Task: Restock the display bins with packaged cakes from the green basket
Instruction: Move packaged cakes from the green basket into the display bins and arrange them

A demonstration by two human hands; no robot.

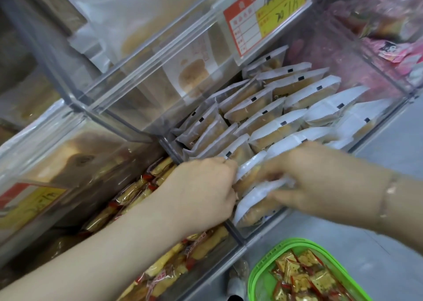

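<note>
A clear display bin [242,234] holds several rows of white-wrapped packaged cakes [274,126] standing on edge. At its near end my right hand [320,177] grips a couple of wrapped cakes [256,206] with curled fingers and thumb. My left hand [206,186] is at the bin's left edge, its fingers against the same cakes; its fingertips are hidden behind them. The green basket [261,268] sits at the bottom right with several small red-and-yellow packets in it.
A clear bin of long red-and-yellow snack packs [142,190] lies to the left under my left arm. Upper clear bins hold bagged buns [192,76], with a red-and-yellow price tag [263,14]. Pink packets [393,48] fill the bin at right. Grey floor lies beyond.
</note>
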